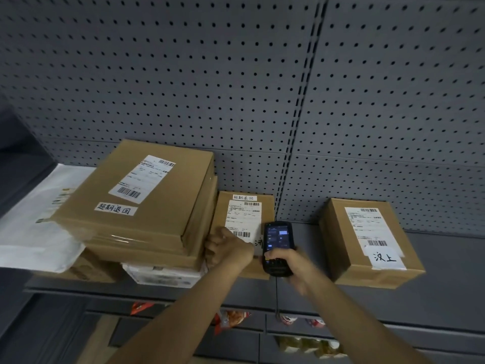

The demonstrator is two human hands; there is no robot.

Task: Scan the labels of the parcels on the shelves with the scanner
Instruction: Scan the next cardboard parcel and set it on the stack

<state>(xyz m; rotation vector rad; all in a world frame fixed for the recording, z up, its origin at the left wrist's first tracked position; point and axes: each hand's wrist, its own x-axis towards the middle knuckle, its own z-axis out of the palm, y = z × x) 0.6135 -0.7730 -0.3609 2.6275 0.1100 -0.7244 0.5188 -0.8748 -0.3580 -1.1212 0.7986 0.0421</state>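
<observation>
A small cardboard parcel (242,211) with a white label (244,219) lies in the middle of the grey shelf (446,258). My left hand (228,248) rests on its near left corner, fingers curled over the edge. My right hand (286,264) grips a black handheld scanner (277,237) with a lit screen, its head right beside the label's lower barcode. To the left, a large flat parcel (147,198) tops a stack. Further right stands another labelled box (367,243).
A white padded mailer (39,222) lies at the far left, partly under the stack. A white packet (162,275) sits under the stack. Perforated grey panel (236,74) backs the shelf. Snack packets (231,320) hang on the racks below.
</observation>
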